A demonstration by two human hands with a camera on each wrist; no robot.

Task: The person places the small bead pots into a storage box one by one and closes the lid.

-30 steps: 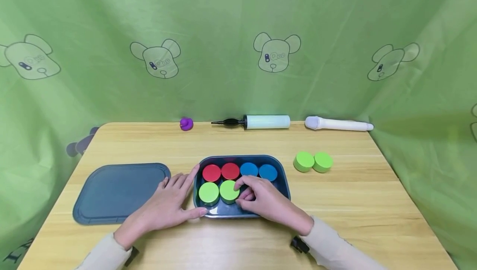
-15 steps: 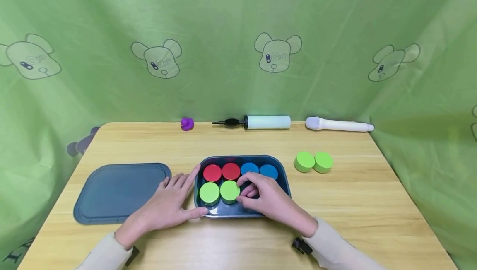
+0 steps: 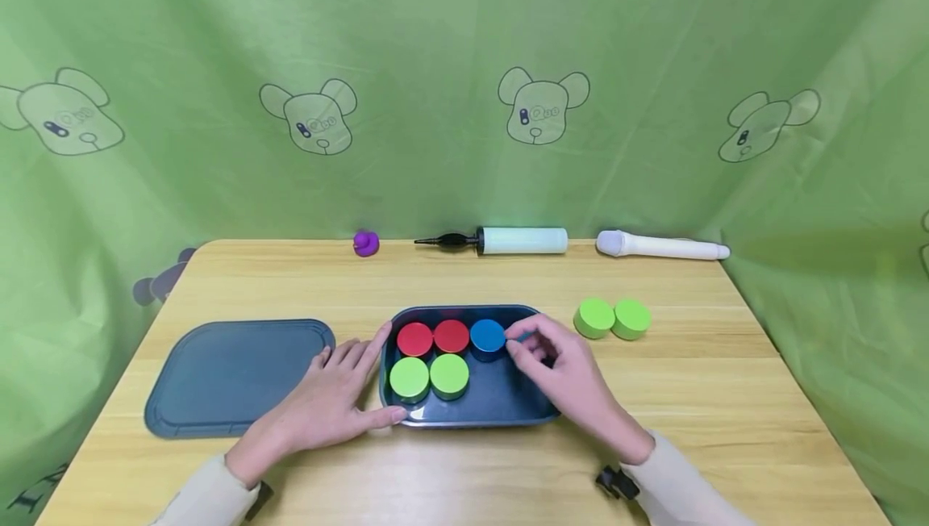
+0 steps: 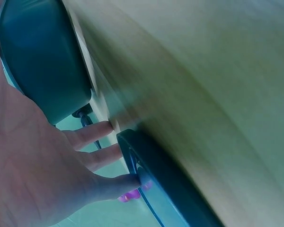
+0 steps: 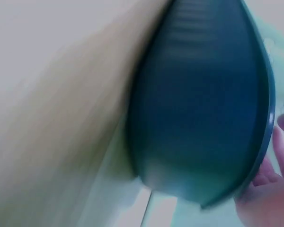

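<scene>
In the head view, a dark blue tray (image 3: 501, 413) holds two red round blocks (image 3: 433, 338), two green round blocks (image 3: 430, 378) in front, and a blue round block (image 3: 488, 336) at the back. My right hand (image 3: 562, 361) has its thumb and index finger around a second blue round block, mostly hidden by the fingers. The tray's outer wall (image 5: 203, 109) fills the middle of the right wrist view. My left hand (image 3: 330, 393) lies spread at the tray's left end, index finger and thumb at its rim. Its other fingers reach the edge of a flat dark lid (image 3: 239, 377).
Two more green round blocks (image 3: 613, 319) stand on the table right of the tray. Along the back edge lie a purple toy duck (image 3: 366, 244), a hand pump (image 3: 522, 240) and a white microphone-shaped stick (image 3: 664, 245). A green curtain (image 3: 435, 147) hangs behind.
My right hand has moved from the right green block in the tray, back and to the right, to the right blue block. My left hand has stayed at the tray's left end.
</scene>
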